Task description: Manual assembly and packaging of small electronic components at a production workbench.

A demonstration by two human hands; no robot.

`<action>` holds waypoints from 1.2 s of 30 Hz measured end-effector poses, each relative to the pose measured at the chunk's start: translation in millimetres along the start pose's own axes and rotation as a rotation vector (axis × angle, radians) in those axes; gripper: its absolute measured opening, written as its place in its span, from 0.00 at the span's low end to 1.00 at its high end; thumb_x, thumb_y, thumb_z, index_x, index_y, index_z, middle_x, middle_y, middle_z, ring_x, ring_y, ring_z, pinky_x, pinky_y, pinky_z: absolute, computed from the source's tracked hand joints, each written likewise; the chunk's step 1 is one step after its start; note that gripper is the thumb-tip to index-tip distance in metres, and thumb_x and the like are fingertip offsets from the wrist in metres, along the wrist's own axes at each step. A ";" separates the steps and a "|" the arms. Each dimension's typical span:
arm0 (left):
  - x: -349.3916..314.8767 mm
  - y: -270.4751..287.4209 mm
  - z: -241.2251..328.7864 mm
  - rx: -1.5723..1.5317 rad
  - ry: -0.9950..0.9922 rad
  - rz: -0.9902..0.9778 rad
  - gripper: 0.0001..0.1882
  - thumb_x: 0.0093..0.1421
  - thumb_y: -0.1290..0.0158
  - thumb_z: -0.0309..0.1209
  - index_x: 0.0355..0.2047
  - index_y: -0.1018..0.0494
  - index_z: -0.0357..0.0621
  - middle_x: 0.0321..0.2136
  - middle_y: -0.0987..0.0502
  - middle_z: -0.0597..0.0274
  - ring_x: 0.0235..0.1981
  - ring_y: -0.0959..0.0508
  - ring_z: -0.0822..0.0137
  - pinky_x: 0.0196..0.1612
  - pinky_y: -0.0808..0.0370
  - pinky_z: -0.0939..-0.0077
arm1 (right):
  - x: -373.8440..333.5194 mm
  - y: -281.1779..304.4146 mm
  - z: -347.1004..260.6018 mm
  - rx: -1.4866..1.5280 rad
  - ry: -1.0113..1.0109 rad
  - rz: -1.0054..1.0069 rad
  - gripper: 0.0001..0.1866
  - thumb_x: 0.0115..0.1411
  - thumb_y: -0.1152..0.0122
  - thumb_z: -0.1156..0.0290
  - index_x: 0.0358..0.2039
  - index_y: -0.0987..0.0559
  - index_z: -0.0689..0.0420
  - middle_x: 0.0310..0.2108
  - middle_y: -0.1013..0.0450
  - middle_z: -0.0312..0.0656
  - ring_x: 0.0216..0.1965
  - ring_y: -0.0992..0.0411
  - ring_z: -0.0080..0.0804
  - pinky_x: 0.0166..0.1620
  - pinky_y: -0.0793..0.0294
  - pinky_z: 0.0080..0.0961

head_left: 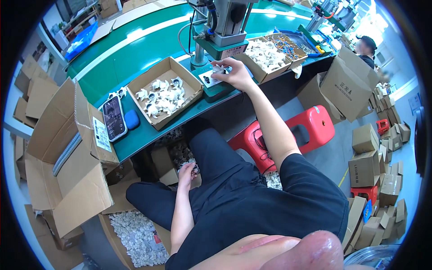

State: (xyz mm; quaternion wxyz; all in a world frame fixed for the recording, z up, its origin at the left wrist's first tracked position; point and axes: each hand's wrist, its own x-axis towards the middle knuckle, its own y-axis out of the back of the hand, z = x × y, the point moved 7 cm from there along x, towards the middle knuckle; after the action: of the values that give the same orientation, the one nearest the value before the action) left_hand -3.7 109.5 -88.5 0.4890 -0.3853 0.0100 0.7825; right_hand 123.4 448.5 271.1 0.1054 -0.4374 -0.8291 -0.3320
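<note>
My right hand point(235, 75) is at the base of a bench press point(227, 42), thumb and fingers closed around a small white plastic part point(218, 69). That part sits at the light metal plate point(207, 79) under the press head. Low beside my thigh, my left hand point(188, 173) is curled, with small whitish bits at its fingertips; what it grips is too small to make out. Left of the press, a shallow cardboard box point(135, 95) holds several white plastic parts point(164, 100) with dark round insides. Another box point(257, 73), right of the press, is heaped with white parts.
A phone point(114, 118) and a blue case point(132, 120) lie on the green bench point(148, 140). An open carton point(67, 180) stands at the left. Below it, a box holds white pieces point(135, 236). A red stool point(315, 128) is at my right. A person point(366, 47) sits farther off.
</note>
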 end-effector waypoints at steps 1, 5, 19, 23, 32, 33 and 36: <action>-0.4 1.0 0.3 0.007 -0.004 0.009 0.12 0.67 0.44 0.36 0.46 0.25 0.42 0.30 0.24 0.72 0.27 0.26 0.81 0.28 0.27 0.84 | 2.1 0.9 2.0 -0.035 -0.010 0.012 0.24 0.50 0.22 0.65 0.47 0.18 0.58 0.39 0.21 0.38 0.45 0.24 0.29 0.50 0.27 0.27; -6.5 -1.7 2.9 0.023 0.004 0.034 0.14 0.67 0.44 0.36 0.47 0.25 0.41 0.29 0.24 0.71 0.27 0.26 0.80 0.27 0.27 0.84 | -5.3 8.4 28.8 0.079 -0.062 0.239 0.20 0.49 0.23 0.66 0.41 0.17 0.59 0.38 0.21 0.40 0.40 0.23 0.31 0.46 0.25 0.27; -4.3 5.9 -3.9 -0.084 -0.008 0.033 0.09 0.69 0.46 0.37 0.42 0.26 0.47 0.31 0.24 0.70 0.28 0.26 0.79 0.31 0.26 0.81 | -33.8 -93.4 -172.2 -0.204 0.631 0.231 0.24 0.51 0.28 0.64 0.48 0.22 0.53 0.48 0.27 0.45 0.47 0.27 0.46 0.52 0.29 0.39; -25.2 -1.0 33.3 -0.438 -0.239 -0.156 0.10 0.69 0.45 0.40 0.39 0.30 0.48 0.30 0.25 0.66 0.29 0.27 0.75 0.34 0.27 0.78 | -108.6 -132.0 -134.5 -0.038 0.569 -0.059 0.15 0.49 0.31 0.74 0.39 0.22 0.56 0.37 0.27 0.44 0.38 0.26 0.44 0.42 0.25 0.36; -55.1 -50.4 40.3 -0.371 -0.306 -0.399 0.29 0.60 0.39 0.52 0.52 0.31 0.45 0.41 0.27 0.67 0.43 0.27 0.74 0.47 0.26 0.74 | -230.5 -201.2 -49.0 0.028 0.145 -0.658 0.19 0.59 0.34 0.65 0.48 0.22 0.59 0.41 0.28 0.47 0.44 0.27 0.48 0.49 0.27 0.38; -56.3 -51.9 41.5 -0.410 -0.297 -0.408 0.31 0.61 0.39 0.50 0.55 0.32 0.43 0.41 0.26 0.66 0.44 0.25 0.71 0.47 0.26 0.73 | -223.4 -198.4 -58.0 0.042 0.225 -0.620 0.18 0.58 0.33 0.65 0.46 0.21 0.60 0.41 0.28 0.48 0.44 0.27 0.48 0.49 0.26 0.38; -47.1 -41.5 37.0 -0.436 -0.261 -0.518 0.33 0.66 0.49 0.57 0.58 0.34 0.44 0.49 0.23 0.58 0.40 0.22 0.69 0.43 0.24 0.71 | -188.2 -165.6 -54.9 0.028 0.123 -0.474 0.12 0.55 0.32 0.69 0.38 0.20 0.59 0.35 0.25 0.46 0.40 0.26 0.46 0.44 0.25 0.37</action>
State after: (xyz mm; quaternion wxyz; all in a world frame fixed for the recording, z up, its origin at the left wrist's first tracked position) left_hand 17.0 110.0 -18.6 0.5745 -0.3672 -0.3175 0.6590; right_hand 97.4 224.2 149.2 0.0809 -0.2082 -0.9051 -0.3619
